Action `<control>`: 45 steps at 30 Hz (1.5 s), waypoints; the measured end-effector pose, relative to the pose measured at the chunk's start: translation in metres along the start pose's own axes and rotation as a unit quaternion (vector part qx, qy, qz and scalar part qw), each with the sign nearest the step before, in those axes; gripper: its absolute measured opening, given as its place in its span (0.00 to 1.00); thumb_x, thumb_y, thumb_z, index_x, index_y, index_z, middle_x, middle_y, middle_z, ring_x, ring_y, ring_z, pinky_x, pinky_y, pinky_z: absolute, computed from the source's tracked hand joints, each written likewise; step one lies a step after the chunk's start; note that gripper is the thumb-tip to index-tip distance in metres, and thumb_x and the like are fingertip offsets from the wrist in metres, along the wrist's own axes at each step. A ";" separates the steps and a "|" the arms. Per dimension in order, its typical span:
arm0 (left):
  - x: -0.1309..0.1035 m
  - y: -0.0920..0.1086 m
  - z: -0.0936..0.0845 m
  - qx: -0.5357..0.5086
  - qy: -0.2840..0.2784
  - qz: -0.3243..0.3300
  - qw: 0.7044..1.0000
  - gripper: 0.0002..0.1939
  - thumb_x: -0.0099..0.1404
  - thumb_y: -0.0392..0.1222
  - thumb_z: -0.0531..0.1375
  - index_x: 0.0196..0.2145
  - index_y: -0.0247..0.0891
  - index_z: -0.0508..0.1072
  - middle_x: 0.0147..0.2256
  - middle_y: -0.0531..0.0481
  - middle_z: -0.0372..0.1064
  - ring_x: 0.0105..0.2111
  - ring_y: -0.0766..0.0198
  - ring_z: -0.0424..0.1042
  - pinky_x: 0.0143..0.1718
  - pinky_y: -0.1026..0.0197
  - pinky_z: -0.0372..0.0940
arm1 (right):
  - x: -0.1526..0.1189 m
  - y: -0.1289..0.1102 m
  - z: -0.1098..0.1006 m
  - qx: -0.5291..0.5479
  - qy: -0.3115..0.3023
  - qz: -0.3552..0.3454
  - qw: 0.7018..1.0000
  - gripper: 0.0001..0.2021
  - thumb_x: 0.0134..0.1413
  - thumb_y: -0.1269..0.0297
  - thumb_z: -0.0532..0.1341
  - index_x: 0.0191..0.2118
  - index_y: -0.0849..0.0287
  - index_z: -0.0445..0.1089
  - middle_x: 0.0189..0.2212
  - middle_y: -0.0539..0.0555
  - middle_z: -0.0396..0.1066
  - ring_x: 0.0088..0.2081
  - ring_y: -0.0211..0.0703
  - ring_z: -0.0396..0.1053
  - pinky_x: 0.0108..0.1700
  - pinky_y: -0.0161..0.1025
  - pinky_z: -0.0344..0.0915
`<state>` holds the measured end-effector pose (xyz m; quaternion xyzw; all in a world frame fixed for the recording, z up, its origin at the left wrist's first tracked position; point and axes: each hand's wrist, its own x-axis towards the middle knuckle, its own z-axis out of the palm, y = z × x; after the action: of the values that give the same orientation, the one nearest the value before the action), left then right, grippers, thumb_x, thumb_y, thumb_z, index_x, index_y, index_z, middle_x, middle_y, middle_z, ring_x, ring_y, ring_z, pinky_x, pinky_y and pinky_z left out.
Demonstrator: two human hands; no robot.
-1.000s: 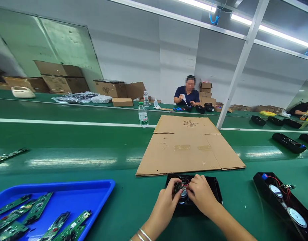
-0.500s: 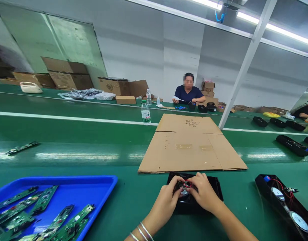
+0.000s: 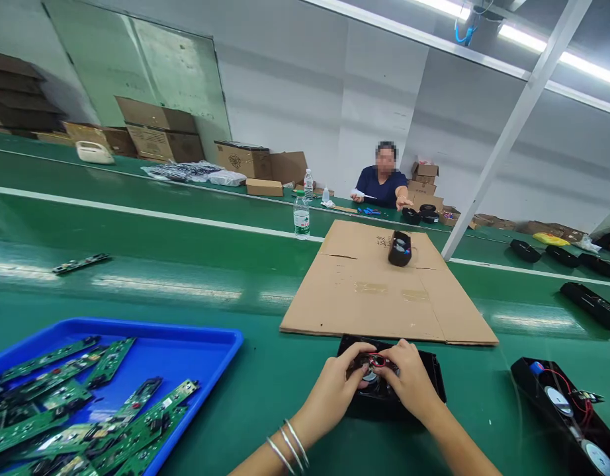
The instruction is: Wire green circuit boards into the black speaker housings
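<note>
My left hand (image 3: pixel 335 389) and my right hand (image 3: pixel 413 385) meet over a black plastic speaker housing (image 3: pixel 436 378), which lies on the green bench just in front of a cardboard sheet. Thumbs and fingertips of both are pinched around a thin red wire (image 3: pixel 378 360) inside the housing. Below the fingertips part of a round silver speaker (image 3: pixel 370 377) shows. The wire's ends and any small part between the fingers are hidden. Several silver bangles circle my left wrist.
A blue tray (image 3: pixel 225 340) of green circuit boards (image 3: pixel 111 362) is at left. Right of me lies another open housing (image 3: pixel 538 390) with speakers and wires. Ahead, a black housing (image 3: pixel 400 250) sits on the cardboard (image 3: pixel 329 297). A water bottle (image 3: pixel 302 218) and a seated co-worker (image 3: pixel 382 182) are beyond.
A black housing now sits on the far part of the cardboard, and the co-worker's arm is stretched towards it. My view has shifted slightly. Both hands keep their pinch in the near housing.
</note>
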<state>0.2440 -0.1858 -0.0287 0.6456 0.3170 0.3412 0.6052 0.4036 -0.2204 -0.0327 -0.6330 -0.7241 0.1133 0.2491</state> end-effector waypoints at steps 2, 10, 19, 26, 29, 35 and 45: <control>0.001 -0.002 0.002 -0.027 0.025 -0.019 0.999 0.13 0.55 0.41 0.54 0.40 0.39 0.66 0.33 0.51 0.70 0.32 0.62 0.71 0.34 0.60 0.70 | 0.000 0.001 -0.005 0.022 -0.002 0.033 0.999 0.08 0.48 0.69 0.60 0.38 0.58 0.69 0.30 0.52 0.69 0.36 0.44 0.62 0.39 0.40 0.57; 0.003 -0.012 0.007 0.000 0.088 -0.033 0.996 0.13 0.53 0.43 0.55 0.38 0.39 0.64 0.26 0.52 0.72 0.27 0.60 0.73 0.31 0.58 0.69 | -0.004 -0.001 -0.032 0.133 -0.085 0.046 0.986 0.07 0.48 0.74 0.57 0.30 0.57 0.71 0.28 0.48 0.71 0.31 0.38 0.67 0.35 0.33 0.60; 0.000 -0.008 0.004 0.084 0.064 -0.043 0.993 0.14 0.54 0.44 0.53 0.39 0.39 0.65 0.25 0.50 0.73 0.29 0.57 0.74 0.30 0.59 0.67 | -0.004 -0.003 -0.008 -0.036 -0.010 -0.074 0.997 0.06 0.50 0.76 0.57 0.27 0.59 0.67 0.27 0.51 0.65 0.32 0.39 0.62 0.33 0.34 0.59; -0.001 -0.001 0.005 0.118 0.049 -0.034 0.991 0.14 0.55 0.44 0.53 0.39 0.38 0.65 0.24 0.51 0.73 0.29 0.58 0.73 0.30 0.61 0.65 | -0.005 -0.002 0.001 -0.215 0.040 -0.171 0.961 0.12 0.52 0.77 0.52 0.22 0.60 0.64 0.22 0.51 0.62 0.27 0.40 0.57 0.28 0.36 0.52; -0.002 -0.001 0.006 0.135 0.048 -0.023 0.989 0.14 0.55 0.43 0.53 0.39 0.39 0.66 0.26 0.51 0.73 0.29 0.59 0.73 0.30 0.62 0.64 | -0.007 -0.009 0.002 -0.272 0.048 -0.209 0.938 0.13 0.52 0.80 0.51 0.22 0.60 0.64 0.21 0.52 0.62 0.26 0.40 0.56 0.27 0.38 0.50; -0.005 0.003 0.008 0.193 0.047 0.015 0.980 0.12 0.55 0.42 0.53 0.38 0.40 0.68 0.27 0.51 0.73 0.28 0.60 0.72 0.31 0.63 0.63 | -0.011 -0.013 0.004 -0.283 0.026 -0.188 0.940 0.12 0.50 0.81 0.52 0.23 0.61 0.66 0.23 0.53 0.65 0.27 0.41 0.58 0.28 0.38 0.50; -0.001 -0.001 -0.003 0.166 -0.051 0.059 0.983 0.10 0.60 0.39 0.49 0.37 0.41 0.66 0.28 0.52 0.72 0.29 0.64 0.72 0.32 0.66 0.64 | -0.003 -0.008 -0.009 0.039 -0.055 0.083 0.994 0.12 0.44 0.74 0.61 0.38 0.59 0.66 0.24 0.47 0.66 0.27 0.37 0.63 0.29 0.31 0.57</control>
<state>0.2409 -0.1844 -0.0293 0.7712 0.2997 0.2855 0.4837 0.4012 -0.2263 -0.0219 -0.6736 -0.6765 0.1966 0.2234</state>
